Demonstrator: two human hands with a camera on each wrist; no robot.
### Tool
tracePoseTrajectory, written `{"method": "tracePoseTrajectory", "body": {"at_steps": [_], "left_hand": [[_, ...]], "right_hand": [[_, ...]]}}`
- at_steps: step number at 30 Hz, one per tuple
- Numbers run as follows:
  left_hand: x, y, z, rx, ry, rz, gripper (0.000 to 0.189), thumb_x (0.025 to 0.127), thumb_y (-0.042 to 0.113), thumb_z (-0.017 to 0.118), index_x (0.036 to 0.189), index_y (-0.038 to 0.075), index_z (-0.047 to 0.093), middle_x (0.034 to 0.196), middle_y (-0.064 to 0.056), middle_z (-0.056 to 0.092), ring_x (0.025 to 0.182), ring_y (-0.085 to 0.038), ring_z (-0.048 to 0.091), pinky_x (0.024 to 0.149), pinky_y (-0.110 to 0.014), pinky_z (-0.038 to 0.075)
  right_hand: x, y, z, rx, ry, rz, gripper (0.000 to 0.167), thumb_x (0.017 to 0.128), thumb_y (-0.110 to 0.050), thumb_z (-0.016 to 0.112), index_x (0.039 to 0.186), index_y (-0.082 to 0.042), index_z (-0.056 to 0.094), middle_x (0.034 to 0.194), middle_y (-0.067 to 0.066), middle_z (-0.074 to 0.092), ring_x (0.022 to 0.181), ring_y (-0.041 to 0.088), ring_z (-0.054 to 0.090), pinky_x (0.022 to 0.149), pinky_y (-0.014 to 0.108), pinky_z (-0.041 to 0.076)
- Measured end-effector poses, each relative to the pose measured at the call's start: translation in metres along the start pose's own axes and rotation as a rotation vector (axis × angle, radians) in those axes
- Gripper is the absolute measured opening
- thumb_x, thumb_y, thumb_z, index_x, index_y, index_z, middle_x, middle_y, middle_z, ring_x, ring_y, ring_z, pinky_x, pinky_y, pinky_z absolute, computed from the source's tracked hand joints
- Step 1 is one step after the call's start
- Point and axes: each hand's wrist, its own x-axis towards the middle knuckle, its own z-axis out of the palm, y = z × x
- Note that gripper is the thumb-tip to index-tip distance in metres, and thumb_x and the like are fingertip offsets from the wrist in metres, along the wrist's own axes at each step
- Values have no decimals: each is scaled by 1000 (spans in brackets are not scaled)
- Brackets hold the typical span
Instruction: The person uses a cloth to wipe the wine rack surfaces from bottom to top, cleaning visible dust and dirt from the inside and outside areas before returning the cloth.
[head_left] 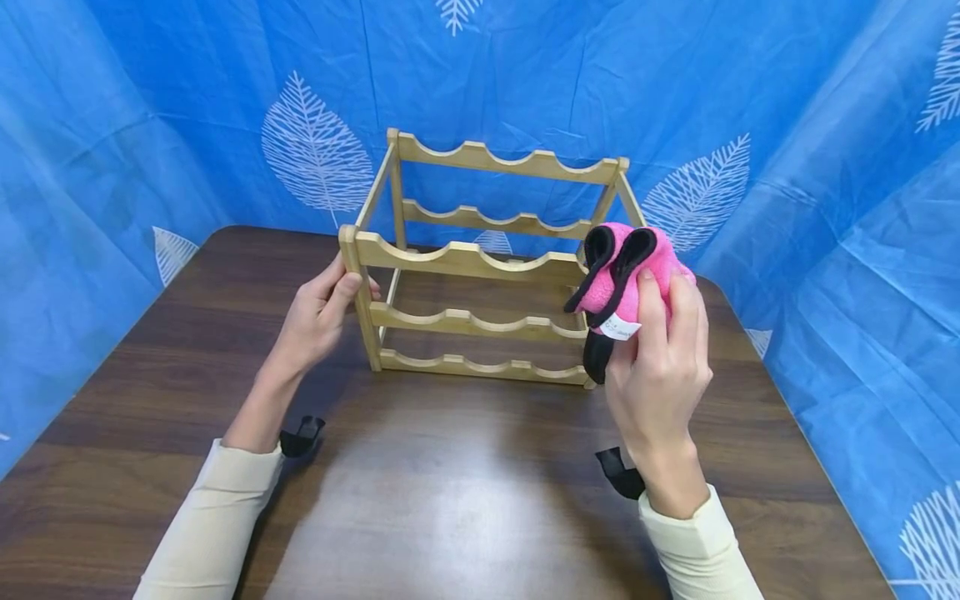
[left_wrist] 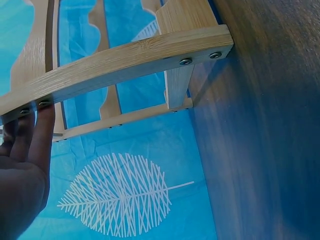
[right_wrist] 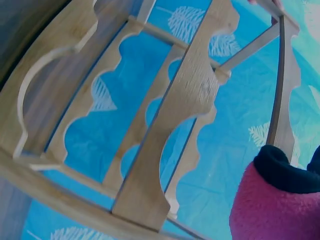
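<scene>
A pale wooden wine rack point(head_left: 472, 260) with scalloped rails stands upright on the table in the head view. My left hand point(head_left: 315, 321) grips its front left post below the top rail, thumb in front. In the left wrist view, fingers point(left_wrist: 40, 140) of that hand press against the post near its screws. At the rack's front right corner, my right hand point(head_left: 663, 383) holds a bunched pink cloth point(head_left: 663, 258) with black edging and a white tag. The cloth hides that corner; in the right wrist view its folded top point(right_wrist: 275, 210) appears at lower right.
The dark wood-grain table point(head_left: 450, 492) extends in front of the rack and to both sides. Behind it hangs a blue curtain point(head_left: 525, 75) printed with white leaves, close to the rack's back. Black straps point(head_left: 302, 437) sit at both wrists.
</scene>
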Motion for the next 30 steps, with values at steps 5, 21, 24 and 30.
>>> {"method": "tracePoseTrajectory", "body": {"at_steps": [5, 21, 24, 30], "left_hand": [[0, -1, 0, -8, 10, 3, 37, 107, 16, 41, 140, 3, 53, 93, -19, 65, 84, -10, 65, 77, -22, 55], [1, -2, 2, -33, 15, 8, 38, 107, 13, 41, 142, 5, 52, 92, -21, 64, 83, -11, 65, 77, -22, 56], [1, -2, 2, -30, 16, 2, 38, 107, 14, 40, 143, 6, 51, 93, -19, 64, 83, -11, 65, 77, -23, 56], [0, -2, 2, -21, 11, -2, 39, 107, 16, 40, 143, 5, 51, 93, -19, 64, 84, -11, 65, 77, -23, 56]], "right_hand": [[-1, 6, -5, -106, -94, 14, 33, 96, -1, 55, 127, -8, 62, 130, 20, 58, 125, 41, 51, 86, 65, 48], [-26, 10, 0, -71, -263, -19, 41, 86, -2, 65, 126, -14, 66, 138, 21, 51, 130, 43, 42, 78, 68, 49], [-30, 12, 3, -57, -242, -20, 40, 87, -2, 63, 124, -14, 68, 137, 21, 52, 129, 43, 43, 79, 67, 49], [-36, 16, 7, -27, -215, -26, 38, 86, -4, 64, 122, -13, 69, 134, 20, 54, 126, 44, 46, 79, 66, 50]]}}
